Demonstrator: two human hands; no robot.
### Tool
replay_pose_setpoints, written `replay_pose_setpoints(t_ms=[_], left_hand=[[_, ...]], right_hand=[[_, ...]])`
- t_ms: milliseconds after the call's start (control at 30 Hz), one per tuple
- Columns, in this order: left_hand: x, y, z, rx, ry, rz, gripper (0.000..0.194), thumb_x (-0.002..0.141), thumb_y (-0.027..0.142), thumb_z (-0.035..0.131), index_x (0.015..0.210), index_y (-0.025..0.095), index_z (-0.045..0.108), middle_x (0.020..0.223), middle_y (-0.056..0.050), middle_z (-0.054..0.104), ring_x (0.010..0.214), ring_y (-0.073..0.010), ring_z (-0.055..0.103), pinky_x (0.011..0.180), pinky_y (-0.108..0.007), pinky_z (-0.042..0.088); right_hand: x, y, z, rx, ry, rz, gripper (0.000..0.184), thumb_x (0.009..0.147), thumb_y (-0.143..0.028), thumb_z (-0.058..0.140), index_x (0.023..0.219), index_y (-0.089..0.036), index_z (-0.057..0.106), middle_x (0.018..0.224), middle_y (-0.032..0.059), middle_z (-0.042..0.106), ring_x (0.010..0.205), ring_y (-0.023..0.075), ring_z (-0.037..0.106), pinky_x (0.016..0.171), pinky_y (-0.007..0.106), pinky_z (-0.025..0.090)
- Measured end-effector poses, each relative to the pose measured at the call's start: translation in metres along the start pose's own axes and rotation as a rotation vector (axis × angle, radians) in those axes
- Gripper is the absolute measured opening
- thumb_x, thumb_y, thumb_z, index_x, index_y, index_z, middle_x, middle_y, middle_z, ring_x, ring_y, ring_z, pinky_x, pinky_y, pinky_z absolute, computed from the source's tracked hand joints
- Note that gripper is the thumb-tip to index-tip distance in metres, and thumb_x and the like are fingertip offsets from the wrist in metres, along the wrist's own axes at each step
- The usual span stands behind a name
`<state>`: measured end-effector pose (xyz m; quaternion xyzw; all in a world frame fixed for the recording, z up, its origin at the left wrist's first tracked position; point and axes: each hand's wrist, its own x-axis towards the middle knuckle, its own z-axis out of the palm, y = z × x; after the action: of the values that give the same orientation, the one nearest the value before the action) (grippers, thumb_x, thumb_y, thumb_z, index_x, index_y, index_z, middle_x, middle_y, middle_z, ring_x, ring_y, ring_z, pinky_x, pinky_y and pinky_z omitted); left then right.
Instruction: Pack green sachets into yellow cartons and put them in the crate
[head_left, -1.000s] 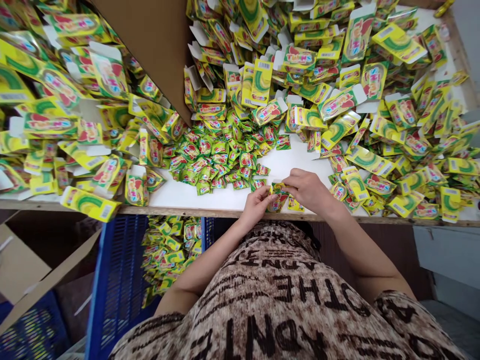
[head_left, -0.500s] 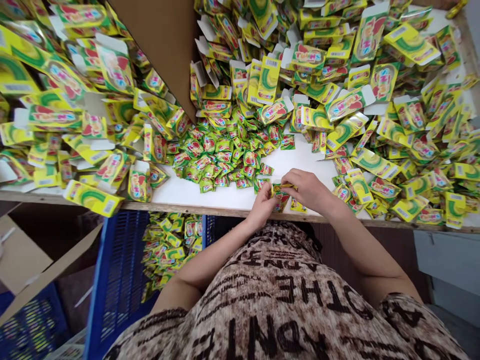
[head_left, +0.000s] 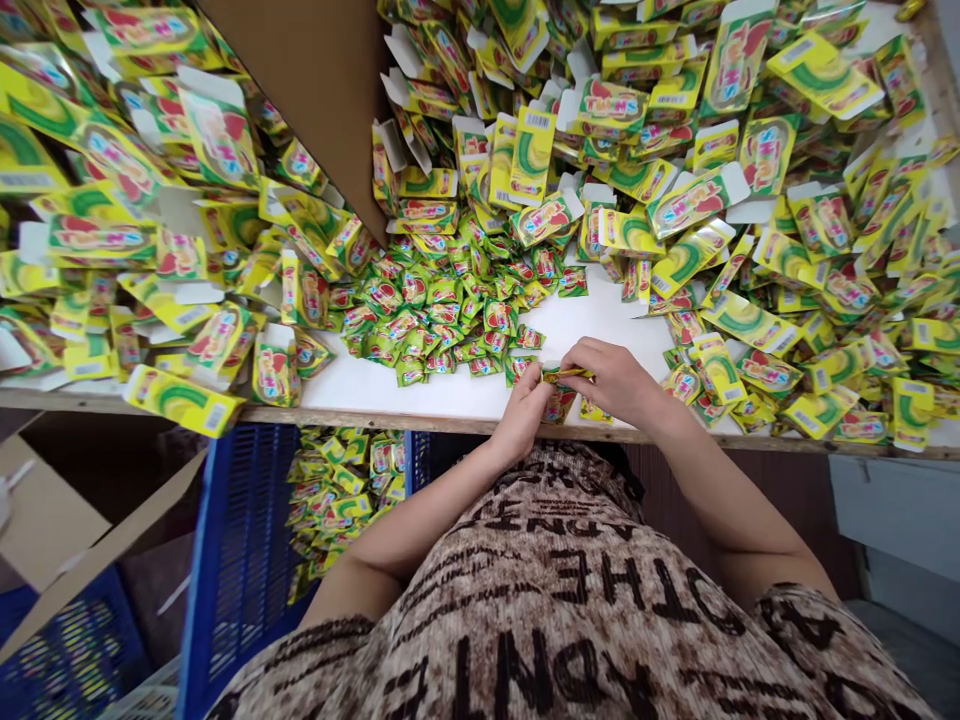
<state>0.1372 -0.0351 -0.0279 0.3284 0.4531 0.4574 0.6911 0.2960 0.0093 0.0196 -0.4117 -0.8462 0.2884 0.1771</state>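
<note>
Close together at the table's front edge, both my hands grip one small yellow-and-green candy box (head_left: 559, 403). My left hand (head_left: 523, 412) pinches its left side, fingers closed. My right hand (head_left: 611, 376) has thumb and fingertips shut at the box's upper right; the exact grip is partly hidden by the fingers. Under the right hand, a small yellow packet (head_left: 594, 411) lies on the white table top (head_left: 405, 398). Just left of and beyond my hands spreads a pile of small green candy sachets (head_left: 442, 320) with a red fruit picture.
Heaps of yellow candy boxes, many with open flaps, cover the table at left (head_left: 217, 130) and right (head_left: 765, 260). A brown cardboard panel (head_left: 315, 90) stands between them. Below the edge, a blue crate (head_left: 232, 560) holds packed boxes (head_left: 345, 500). An open carton (head_left: 52, 490) is at lower left.
The view has shifted slightly. My hands stay at the same spot with the candy box, with only small finger movements.
</note>
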Motion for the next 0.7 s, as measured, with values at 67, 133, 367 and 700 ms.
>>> replay_pose_setpoints(t_ms=[67, 133, 367, 700], left_hand=[[0.0, 0.001, 0.001, -0.021, -0.009, 0.003, 0.015, 0.081, 0.021, 0.053, 0.093, 0.019, 0.061, 0.096, 0.001, 0.063, 0.096, -0.0166, 0.053, 0.092, -0.027, 0.041], [0.0, 0.001, -0.001, -0.037, -0.026, -0.003, 0.018, 0.082, 0.022, 0.053, 0.096, 0.019, 0.063, 0.1, 0.0, 0.065, 0.099, -0.0176, 0.054, 0.095, -0.029, 0.041], [-0.004, -0.002, -0.014, 0.055, -0.147, -0.033, 0.021, 0.082, 0.024, 0.058, 0.102, 0.019, 0.064, 0.1, -0.001, 0.066, 0.099, -0.0187, 0.056, 0.092, -0.029, 0.043], [-0.001, -0.013, -0.029, 0.236, -0.266, 0.05, 0.026, 0.082, 0.033, 0.067, 0.102, 0.018, 0.062, 0.095, -0.002, 0.063, 0.092, -0.0184, 0.055, 0.088, -0.029, 0.043]], right_hand=[[0.0, 0.0, 0.0, -0.003, 0.006, 0.004, 0.009, 0.09, -0.019, 0.058, 0.084, -0.018, 0.064, 0.082, 0.0047, 0.058, 0.079, 0.0184, 0.054, 0.072, 0.03, 0.042], [-0.001, -0.001, -0.004, 0.014, -0.005, -0.004, 0.01, 0.09, -0.021, 0.059, 0.088, -0.019, 0.069, 0.086, 0.006, 0.058, 0.085, 0.0202, 0.054, 0.076, 0.032, 0.043], [-0.001, 0.0, -0.005, 0.014, 0.03, 0.019, 0.012, 0.087, -0.024, 0.064, 0.081, -0.023, 0.075, 0.097, 0.0085, 0.06, 0.098, 0.0245, 0.049, 0.087, 0.042, 0.044], [-0.011, -0.004, 0.012, -0.063, -0.225, 0.099, 0.012, 0.081, -0.031, 0.073, 0.087, -0.021, 0.076, 0.121, 0.0122, 0.06, 0.12, 0.0299, 0.044, 0.097, 0.049, 0.04]])
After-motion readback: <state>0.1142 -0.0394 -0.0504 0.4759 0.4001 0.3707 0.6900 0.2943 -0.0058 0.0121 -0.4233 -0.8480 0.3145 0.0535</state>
